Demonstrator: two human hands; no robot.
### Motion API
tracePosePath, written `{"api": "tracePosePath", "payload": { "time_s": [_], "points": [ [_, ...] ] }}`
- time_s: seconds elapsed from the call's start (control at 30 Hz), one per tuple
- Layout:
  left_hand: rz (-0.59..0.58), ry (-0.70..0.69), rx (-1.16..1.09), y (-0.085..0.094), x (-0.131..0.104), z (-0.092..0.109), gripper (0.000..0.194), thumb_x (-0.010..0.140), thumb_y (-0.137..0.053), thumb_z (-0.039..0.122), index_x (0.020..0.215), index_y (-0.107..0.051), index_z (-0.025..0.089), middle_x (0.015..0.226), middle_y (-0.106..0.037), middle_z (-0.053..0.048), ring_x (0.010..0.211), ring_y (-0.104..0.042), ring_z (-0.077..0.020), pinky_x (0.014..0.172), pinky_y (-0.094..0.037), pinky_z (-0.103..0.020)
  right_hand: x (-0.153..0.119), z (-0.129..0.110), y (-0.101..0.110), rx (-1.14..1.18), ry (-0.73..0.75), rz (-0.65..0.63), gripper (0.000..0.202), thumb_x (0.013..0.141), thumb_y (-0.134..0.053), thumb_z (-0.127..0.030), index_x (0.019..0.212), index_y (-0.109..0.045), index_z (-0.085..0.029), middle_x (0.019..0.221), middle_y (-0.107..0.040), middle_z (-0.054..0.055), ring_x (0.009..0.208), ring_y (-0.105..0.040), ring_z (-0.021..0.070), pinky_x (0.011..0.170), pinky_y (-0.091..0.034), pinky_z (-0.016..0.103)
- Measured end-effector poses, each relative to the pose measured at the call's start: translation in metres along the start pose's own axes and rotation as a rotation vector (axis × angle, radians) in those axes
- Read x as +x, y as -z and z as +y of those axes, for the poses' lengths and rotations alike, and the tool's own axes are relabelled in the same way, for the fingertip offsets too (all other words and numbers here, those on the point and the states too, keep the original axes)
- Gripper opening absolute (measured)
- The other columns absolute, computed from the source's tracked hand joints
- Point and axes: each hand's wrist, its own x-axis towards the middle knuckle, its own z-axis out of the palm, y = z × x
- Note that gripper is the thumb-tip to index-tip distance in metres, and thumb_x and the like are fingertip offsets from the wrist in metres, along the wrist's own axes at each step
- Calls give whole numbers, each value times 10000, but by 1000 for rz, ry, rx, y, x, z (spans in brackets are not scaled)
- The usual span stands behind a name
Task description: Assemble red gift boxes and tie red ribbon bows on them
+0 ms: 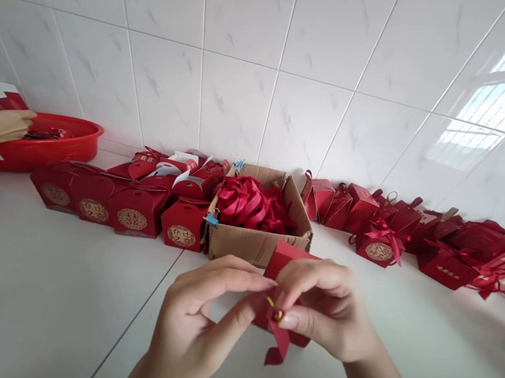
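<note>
My left hand [211, 312] is in front of the cardboard box, its thumb and fingertips pinched on a red ribbon [278, 345] that hangs down with a loose end. Beside it, my right hand [324, 306] pinches a small gold and dark piece [278, 315] between thumb and fingers, close against the ribbon. A red paper box [284, 256] stands on the white table just behind both hands, partly covered by them. The cardboard box [242, 246] beyond holds a heap of red ribbons [249, 205].
Red gift boxes with gold labels [132, 218] line the left middle. Ribboned red boxes [379, 244] crowd the right side along the tiled wall. At far left another person's hand [0, 125] reaches over a red basin [71, 147].
</note>
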Motion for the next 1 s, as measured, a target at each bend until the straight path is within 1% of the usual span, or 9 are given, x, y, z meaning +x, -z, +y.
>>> {"api": "tracePosePath", "payload": {
  "time_s": [0.1, 0.2, 0.33, 0.43, 0.53, 0.6, 0.7, 0.83, 1.0],
  "points": [
    [9, -41, 119, -2, 3, -12, 224, 830, -606, 82, 945, -663, 267, 891, -674, 3, 844, -639, -132, 729, -529, -218, -11, 5, 2, 1, -53, 27, 122, 778, -697, -90, 857, -703, -183, 767, -660, 26, 671, -617, 113, 609, -526, 234],
    [26, 92, 199, -8, 7, -26, 194, 846, -619, 191, 1031, -609, 249, 1011, -657, -30, 958, -629, -169, 838, -524, -280, -32, 6, 20, -60, 23, 92, 155, 794, -681, -88, 885, -699, -212, 785, -672, 29, 692, -622, 129, 612, -520, 261],
    [-103, 237, 188, -25, 13, -43, 461, 856, -614, 303, 1280, -440, 261, 1277, -555, -85, 1214, -522, -228, 1011, -450, -397, -61, 11, 59, -158, 233, 438, 65, 815, -693, -241, 851, -678, -293, 743, -667, 3, 767, -631, 169, 722, -527, 352],
    [-172, 281, 172, -39, 13, -53, 618, 879, -579, 317, 1416, -274, 297, 1411, -447, -104, 1322, -420, -239, 1075, -377, -441, -71, 18, 79, -162, 154, 544, 126, 771, -728, -358, 722, -639, -284, 1134, -662, 7, 1172, -561, 233, 948, -470, 440],
    [-157, 294, 123, -47, 11, -58, 654, 900, -546, 298, 1450, -192, 294, 1317, -521, -116, 1243, -503, -230, 1031, -416, -433, -75, 26, 79, -194, -56, 477, 144, 772, -733, -329, 706, -634, -248, 1464, -429, -10, 1370, -368, 272, 1066, -370, 487],
    [-138, 299, 101, -49, 10, -59, 605, 901, -545, 280, 1424, -240, 291, 1190, -591, -90, 1114, -588, -208, 969, -464, -398, -76, 31, 73, -201, -148, 420, 115, 779, -729, -299, 727, -651, -233, 1486, -394, 19, 1311, -450, 284, 1020, -426, 475],
    [-112, 282, 117, -48, 8, -57, 567, 889, -564, 255, 1394, -311, 307, 1095, -622, -56, 987, -632, -187, 882, -506, -346, -77, 34, 60, -185, -173, 404, 91, 796, -710, -267, 739, -659, -219, 1417, -459, 56, 1070, -625, 239, 808, -549, 381],
    [-153, 225, 255, -50, 6, -51, 353, 881, -564, 236, 1228, -519, 274, 1126, -610, -53, 970, -620, -191, 827, -512, -303, -78, 31, 49, -369, -90, 407, 67, 793, -705, -193, 742, -673, -222, 1269, -542, 70, 1190, -525, 241, 841, -529, 344],
    [-194, 243, 289, -53, 5, -49, 143, 881, -551, 256, 1013, -597, 227, 985, -588, -44, 907, -596, -186, 761, -517, -291, -79, 29, 42, -510, -68, 453, 49, 814, -676, -180, 782, -672, -217, 1305, -482, 71, 893, -625, 175, 808, -546, 386]
  ]
}}
